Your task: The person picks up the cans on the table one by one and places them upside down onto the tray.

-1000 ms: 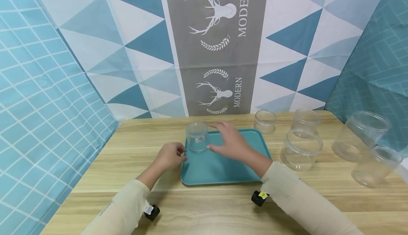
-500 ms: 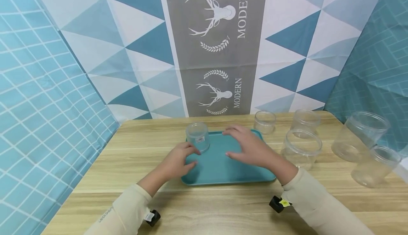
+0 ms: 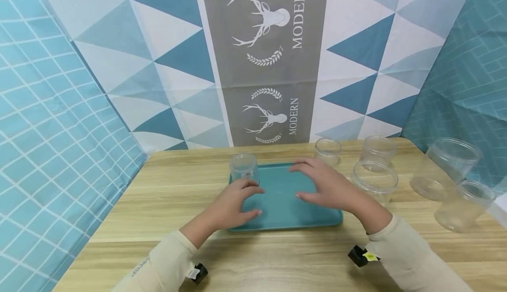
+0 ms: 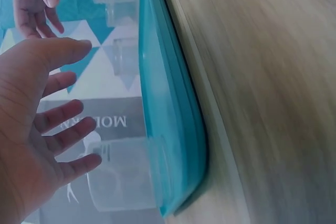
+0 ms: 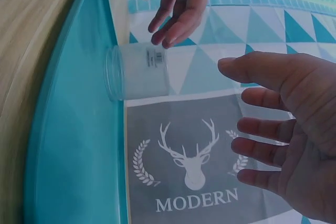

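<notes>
A clear plastic jar (image 3: pixel 243 166) with a small barcode label stands on the left back corner of a teal tray (image 3: pixel 277 195). My left hand (image 3: pixel 233 206) hovers over the tray's left front part, fingers spread and holding nothing; in the head view it overlaps the jar's lower part. Above the tray's right side floats my right hand (image 3: pixel 326 184), its fingers apart and relaxed, with nothing in it. The right wrist view shows the jar (image 5: pixel 139 72) upright on the tray, apart from both hands. In the left wrist view the left palm (image 4: pixel 26 114) faces the tray.
Several more clear jars stand on the wooden table right of the tray: a small low one (image 3: pixel 328 150), a wide one (image 3: pixel 374 180), a tall one (image 3: pixel 443 169) and a narrower one (image 3: pixel 463 206). A patterned cloth backdrop (image 3: pixel 178 63) rises behind the table.
My right hand has drawn away from the jar toward the right. The left hand has moved from the tray's left edge to over the tray. The jar has stayed in place.
</notes>
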A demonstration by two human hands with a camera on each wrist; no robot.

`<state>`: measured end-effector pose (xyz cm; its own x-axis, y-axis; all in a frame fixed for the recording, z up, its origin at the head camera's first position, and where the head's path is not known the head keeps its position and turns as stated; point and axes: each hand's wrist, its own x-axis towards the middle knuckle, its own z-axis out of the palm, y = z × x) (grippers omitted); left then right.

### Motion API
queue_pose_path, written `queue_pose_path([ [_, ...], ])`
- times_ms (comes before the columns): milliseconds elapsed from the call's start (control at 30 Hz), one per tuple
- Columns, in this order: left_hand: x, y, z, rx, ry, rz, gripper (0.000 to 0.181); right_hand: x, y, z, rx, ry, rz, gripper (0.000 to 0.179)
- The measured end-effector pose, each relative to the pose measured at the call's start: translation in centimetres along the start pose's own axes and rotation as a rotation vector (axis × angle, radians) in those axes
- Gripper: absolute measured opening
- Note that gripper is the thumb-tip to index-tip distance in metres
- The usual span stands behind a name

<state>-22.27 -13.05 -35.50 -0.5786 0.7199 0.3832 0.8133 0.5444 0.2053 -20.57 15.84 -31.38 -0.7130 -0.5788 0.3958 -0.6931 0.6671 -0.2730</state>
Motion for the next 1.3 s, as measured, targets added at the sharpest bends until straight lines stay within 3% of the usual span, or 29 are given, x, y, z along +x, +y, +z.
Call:
queue_pose_path([
  [433,1.2,1.8,0.3,-0.012,0.138,0.066,0.046,-2.3,1.3,-2.2,-0.058,0.084,0.001,0.057],
  [667,2.0,2.3,1.1,-0.004,0.162,0.086,0.048,-3.4,2.0,-3.3,-0.086,0.076,0.061,0.063],
  [1067,2.8,2.7,1.9,0.001,0.096,0.11,0.051,-4.7,3.9,-4.6,-0.115,0.088,0.091,0.062],
  [1300,3.2,3.0,2.0,-0.008,0.034,0.088,0.052,-5.2,4.6,-5.5,-0.14,0.04,0.163,0.062],
])
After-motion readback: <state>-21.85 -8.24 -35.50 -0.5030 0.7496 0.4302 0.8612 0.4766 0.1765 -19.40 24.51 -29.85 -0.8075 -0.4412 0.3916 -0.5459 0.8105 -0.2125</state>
